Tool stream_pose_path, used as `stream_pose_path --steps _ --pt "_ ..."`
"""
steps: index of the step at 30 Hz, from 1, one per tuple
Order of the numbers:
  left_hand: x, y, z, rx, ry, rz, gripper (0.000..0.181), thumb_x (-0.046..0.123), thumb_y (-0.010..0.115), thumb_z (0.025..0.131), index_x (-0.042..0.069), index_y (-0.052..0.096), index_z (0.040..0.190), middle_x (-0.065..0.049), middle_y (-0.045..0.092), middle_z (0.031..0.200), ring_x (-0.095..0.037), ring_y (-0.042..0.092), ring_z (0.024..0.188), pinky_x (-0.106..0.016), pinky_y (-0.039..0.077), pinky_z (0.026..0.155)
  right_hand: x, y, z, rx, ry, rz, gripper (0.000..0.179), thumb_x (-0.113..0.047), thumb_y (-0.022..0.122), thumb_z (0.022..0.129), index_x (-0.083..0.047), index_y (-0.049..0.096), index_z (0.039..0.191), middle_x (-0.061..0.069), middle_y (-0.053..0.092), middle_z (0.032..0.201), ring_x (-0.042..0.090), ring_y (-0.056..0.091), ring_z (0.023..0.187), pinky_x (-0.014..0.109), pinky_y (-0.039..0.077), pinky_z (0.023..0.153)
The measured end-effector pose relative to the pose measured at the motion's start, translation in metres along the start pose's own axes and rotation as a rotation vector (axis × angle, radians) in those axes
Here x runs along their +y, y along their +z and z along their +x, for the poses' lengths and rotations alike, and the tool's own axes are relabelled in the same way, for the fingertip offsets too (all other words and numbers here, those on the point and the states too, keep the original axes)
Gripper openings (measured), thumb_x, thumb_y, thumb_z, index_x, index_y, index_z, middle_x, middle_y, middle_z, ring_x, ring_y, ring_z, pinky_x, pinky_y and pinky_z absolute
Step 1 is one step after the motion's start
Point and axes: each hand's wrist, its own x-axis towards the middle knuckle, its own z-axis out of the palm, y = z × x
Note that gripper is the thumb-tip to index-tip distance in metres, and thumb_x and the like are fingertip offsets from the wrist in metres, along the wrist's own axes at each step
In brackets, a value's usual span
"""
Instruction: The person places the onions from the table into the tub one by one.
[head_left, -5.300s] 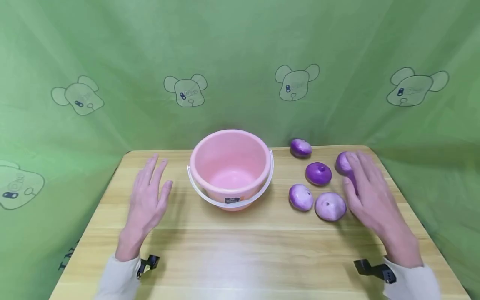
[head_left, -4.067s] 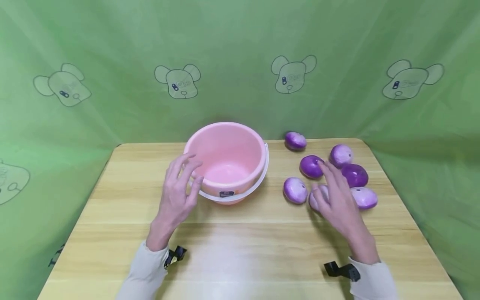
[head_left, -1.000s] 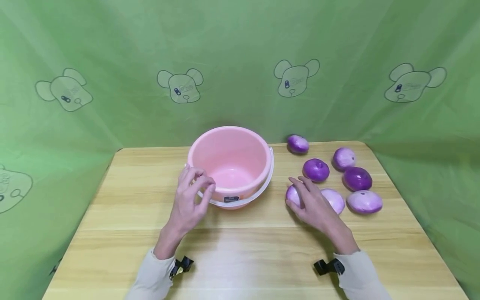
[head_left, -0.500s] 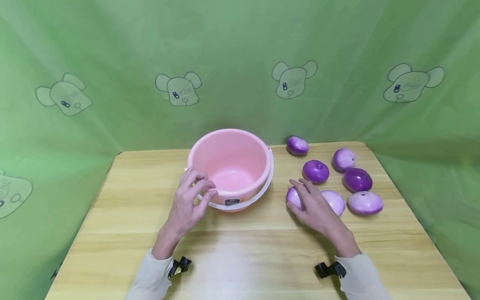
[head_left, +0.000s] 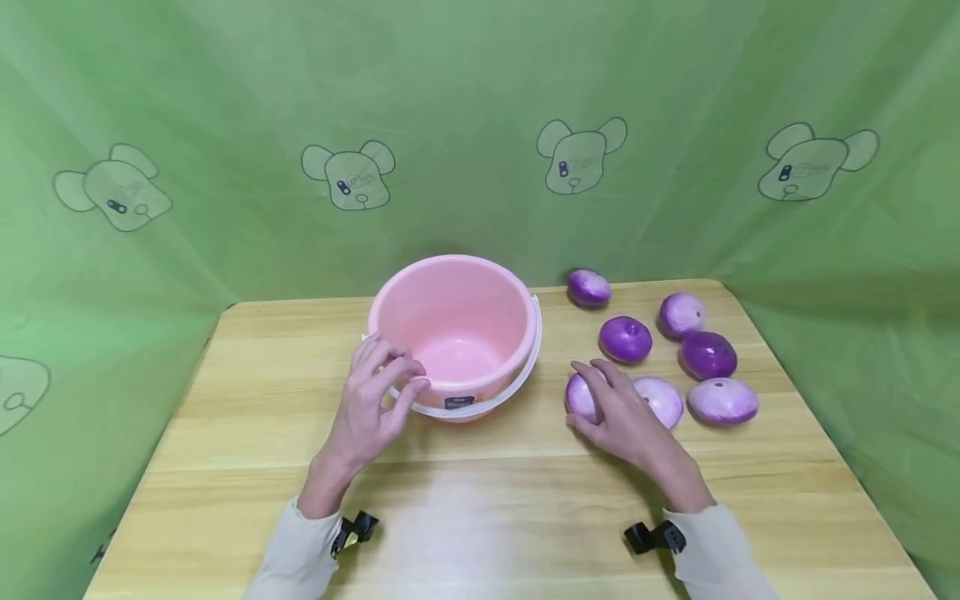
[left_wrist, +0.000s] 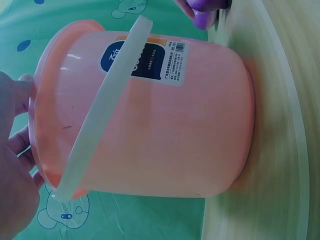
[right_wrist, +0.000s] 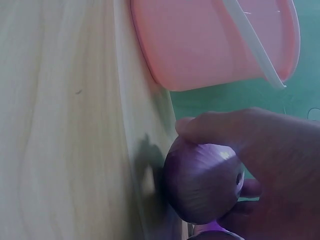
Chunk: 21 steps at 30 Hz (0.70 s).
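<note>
In the head view a pink bucket (head_left: 457,292) with a white handle (head_left: 480,407) stands upright near the table's back edge. My left hand (head_left: 367,404) is at its near-left rim, fingers curled over the edge and thumb low on the near side; the left wrist view shows the bucket's rim (left_wrist: 42,125) between them. My right hand (head_left: 626,417) grips a purple-white onion (head_left: 581,398), thumb on one side and fingers on the other. In the right wrist view that onion (right_wrist: 202,182) sits close to the tabletop; whether it touches cannot be told.
Several other purple onions lie right of the bucket: a pale one (head_left: 660,402) beside my right hand, a dark one (head_left: 626,339) behind it, and one (head_left: 588,287) at the back edge. Green cloth (head_left: 465,108) hangs behind the wooden table (head_left: 465,517).
My left hand has come from the table's left side to the bucket's rim. My right hand has moved left from the far-right onions to the leftmost near onion. Over the last second both stay put.
</note>
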Motion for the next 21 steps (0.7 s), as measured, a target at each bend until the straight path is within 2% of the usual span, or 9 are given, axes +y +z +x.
stream_pose_path --steps 3,7,13,21 --pt "0.0 -0.001 0.002 -0.009 0.002 -0.015 0.007 0.015 0.07 0.092 0.01 0.07 0.087 -0.001 0.062 0.092 -0.022 0.056 0.093 -0.058 0.038 0.109 0.0 -0.001 0.0 0.005 -0.005 -0.002 0.084 -0.025 0.087 0.081 -0.002 0.045 0.15 0.036 0.043 0.146 0.055 0.046 0.13 0.074 0.045 0.099" --pt "-0.002 -0.006 0.005 -0.018 0.003 -0.042 0.001 0.01 0.072 0.09 0.01 0.071 0.089 -0.002 0.063 0.093 -0.022 0.057 0.091 -0.064 0.033 0.115 0.002 -0.002 0.003 0.019 -0.016 -0.01 0.082 -0.024 0.088 0.079 -0.001 0.048 0.147 0.033 0.049 0.14 0.052 0.051 0.126 0.07 0.05 0.096" --pt "-0.006 -0.011 0.004 -0.034 -0.037 -0.048 0.004 0.007 0.074 0.09 0.01 0.072 0.089 -0.004 0.064 0.094 -0.025 0.059 0.094 -0.063 0.025 0.121 0.002 -0.002 0.009 0.018 -0.005 0.009 0.083 -0.026 0.088 0.079 -0.003 0.048 0.148 0.029 0.05 0.142 0.048 0.052 0.126 0.066 0.053 0.095" --pt "-0.007 -0.007 0.003 -0.054 -0.043 -0.052 0.005 0.008 0.076 0.087 0.011 0.072 0.089 -0.003 0.064 0.095 -0.023 0.059 0.096 -0.063 0.024 0.121 0.006 -0.005 0.004 0.078 -0.032 0.047 0.082 -0.025 0.089 0.079 -0.002 0.048 0.146 0.025 0.052 0.14 0.045 0.058 0.119 0.063 0.058 0.088"
